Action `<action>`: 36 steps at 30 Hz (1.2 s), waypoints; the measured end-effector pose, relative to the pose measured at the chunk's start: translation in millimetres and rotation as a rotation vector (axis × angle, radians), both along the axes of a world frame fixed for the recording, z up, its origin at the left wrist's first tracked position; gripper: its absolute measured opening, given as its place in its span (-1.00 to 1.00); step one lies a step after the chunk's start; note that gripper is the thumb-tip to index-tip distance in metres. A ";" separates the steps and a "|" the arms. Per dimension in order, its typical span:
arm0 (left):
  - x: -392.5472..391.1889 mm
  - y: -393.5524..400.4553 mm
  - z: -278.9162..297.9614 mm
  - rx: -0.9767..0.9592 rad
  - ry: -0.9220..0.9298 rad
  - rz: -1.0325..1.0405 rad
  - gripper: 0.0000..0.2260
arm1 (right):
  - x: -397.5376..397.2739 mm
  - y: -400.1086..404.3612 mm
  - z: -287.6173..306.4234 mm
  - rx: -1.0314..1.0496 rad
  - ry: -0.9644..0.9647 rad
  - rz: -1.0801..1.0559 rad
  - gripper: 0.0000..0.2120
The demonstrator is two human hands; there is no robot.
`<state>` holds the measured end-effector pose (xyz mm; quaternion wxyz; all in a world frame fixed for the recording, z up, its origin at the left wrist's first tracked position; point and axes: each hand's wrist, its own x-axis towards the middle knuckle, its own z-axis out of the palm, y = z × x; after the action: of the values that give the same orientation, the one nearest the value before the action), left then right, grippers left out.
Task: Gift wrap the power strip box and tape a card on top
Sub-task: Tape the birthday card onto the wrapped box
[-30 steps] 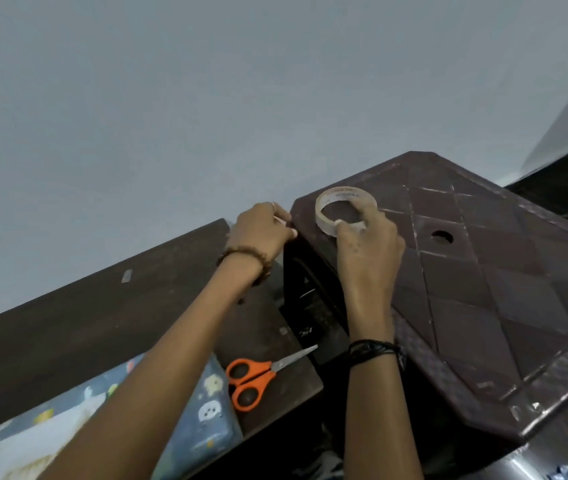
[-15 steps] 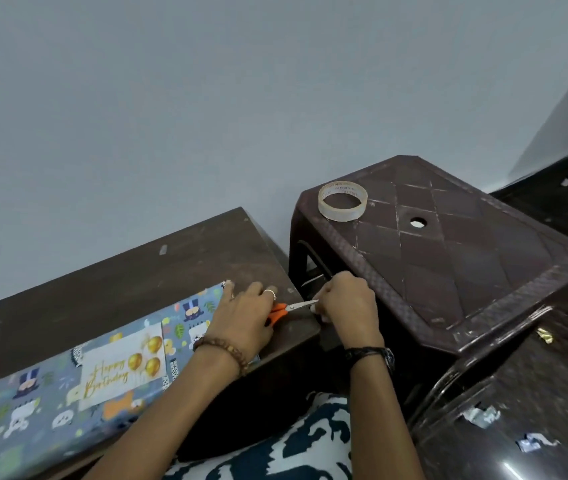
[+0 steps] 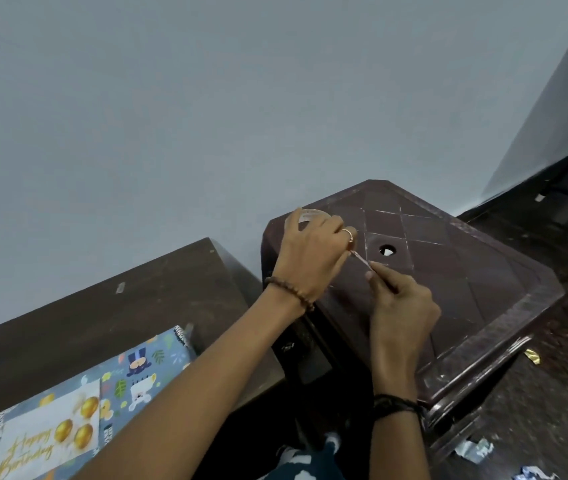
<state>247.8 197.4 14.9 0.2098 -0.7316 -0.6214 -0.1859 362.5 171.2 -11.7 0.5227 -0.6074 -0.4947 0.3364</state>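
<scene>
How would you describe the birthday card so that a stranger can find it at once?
Start at the dark wooden table against the wall, left of the brown plastic stool. A gift-wrapped box in blue cartoon paper lies on it. The card is the white rectangle on its top, with gold balloons and gold "Happy Birthday" lettering.

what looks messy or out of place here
Crumpled scraps of paper litter the dark floor at lower right, beside the stool, along with a small gold scrap. A white bit shows through the stool's hole. The card sits skewed on the wrapped box.
</scene>
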 end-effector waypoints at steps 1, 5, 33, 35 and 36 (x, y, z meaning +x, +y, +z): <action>2.3 6.0 -3.5 -0.033 0.038 -0.016 -0.87 | 0.1 1.5 -5.6 -0.005 -0.020 -0.023 -0.82; 8.0 12.7 -28.0 -0.133 0.086 -0.026 -0.83 | -1.7 3.7 -21.6 -0.047 -0.154 -0.083 -0.81; -218.1 -200.4 -5.1 -0.419 -0.699 0.776 -0.81 | -245.9 -64.9 -7.0 0.165 -0.344 0.932 -0.80; -228.6 -204.3 -11.1 -0.489 -0.725 0.847 -0.74 | -277.0 -48.3 -10.4 0.131 -0.432 1.006 -0.79; -230.6 -204.3 -15.3 -0.513 -0.739 0.876 -0.70 | -291.5 -39.9 -13.7 0.130 -0.505 1.033 -0.76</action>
<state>17.2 -6.8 -0.4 -0.1444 -0.3235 -0.9199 -0.1681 71.1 131.3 -25.4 0.1927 -0.3152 -0.8561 0.3613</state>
